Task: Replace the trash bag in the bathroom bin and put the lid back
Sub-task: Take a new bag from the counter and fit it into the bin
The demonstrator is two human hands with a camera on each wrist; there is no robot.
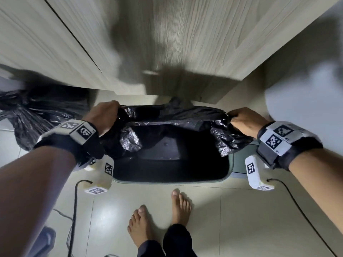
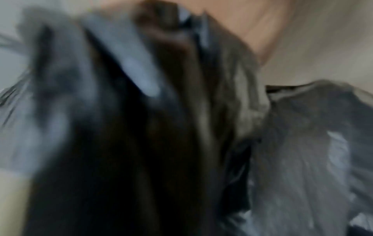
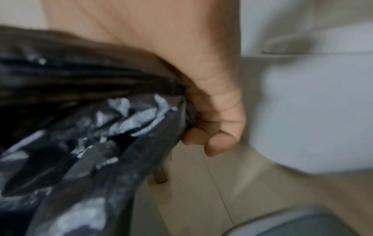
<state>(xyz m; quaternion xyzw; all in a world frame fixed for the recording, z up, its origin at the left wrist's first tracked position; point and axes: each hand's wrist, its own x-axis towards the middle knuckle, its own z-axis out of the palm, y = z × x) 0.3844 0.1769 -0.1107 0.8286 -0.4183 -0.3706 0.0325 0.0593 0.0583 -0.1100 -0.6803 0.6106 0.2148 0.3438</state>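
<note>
A grey-green bin (image 1: 230,165) stands on the floor in front of my feet, its dark inside showing. A fresh black trash bag (image 1: 172,115) is stretched across its mouth. My left hand (image 1: 104,113) grips the bag's left edge over the bin's left rim. My right hand (image 1: 241,118) grips the bag's right edge, fingers curled round the bunched plastic (image 3: 141,121). In the right wrist view the right hand (image 3: 214,127) is plainly closed on the bag. The left wrist view is blurred, showing only dark plastic (image 2: 121,127). A grey lid (image 3: 302,223) lies on the floor to the bin's right.
A tied, full black bag (image 1: 31,115) lies on the floor at the left. A wooden cabinet (image 1: 148,43) rises behind the bin. A white toilet (image 1: 306,86) stands at the right. Cables (image 1: 74,210) trail over the tiled floor near my bare feet (image 1: 161,216).
</note>
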